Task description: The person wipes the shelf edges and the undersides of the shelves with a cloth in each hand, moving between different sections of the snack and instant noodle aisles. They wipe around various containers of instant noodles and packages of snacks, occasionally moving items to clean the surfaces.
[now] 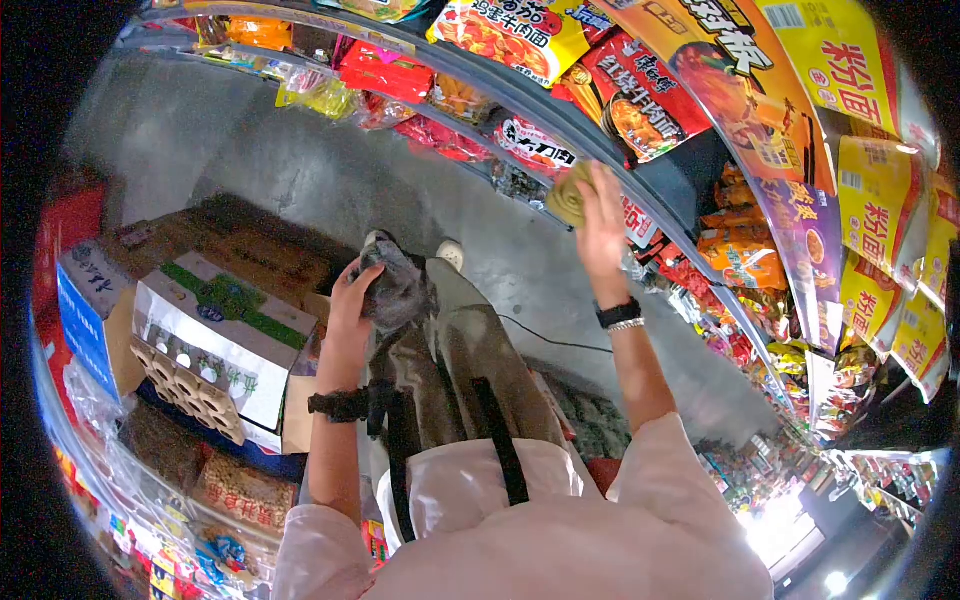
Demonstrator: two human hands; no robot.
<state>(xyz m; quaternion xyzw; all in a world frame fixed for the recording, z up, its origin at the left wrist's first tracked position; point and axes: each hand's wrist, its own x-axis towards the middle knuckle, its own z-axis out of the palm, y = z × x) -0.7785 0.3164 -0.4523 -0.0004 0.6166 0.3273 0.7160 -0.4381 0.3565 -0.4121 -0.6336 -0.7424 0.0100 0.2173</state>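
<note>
My right hand (601, 228) is stretched toward the shelf edge, its fingers over a folded olive-yellow cloth (568, 197). The cloth overlaps the front edge of the shelf (640, 190), right by the packets of instant noodles. Lower down, in front of my legs, my left hand (350, 300) is closed on a crumpled dark grey cloth (399, 287), which bunches up beside the fingers. A red noodle packet (637, 95) lies on the shelf above my right hand.
Yellow noodle packets (866, 220) hang at the right. An open cardboard carton (215, 330) with a cardboard insert stands at my left. A thin black cable (555, 340) runs across the grey floor (330, 150). More packaged goods (245, 490) sit at lower left.
</note>
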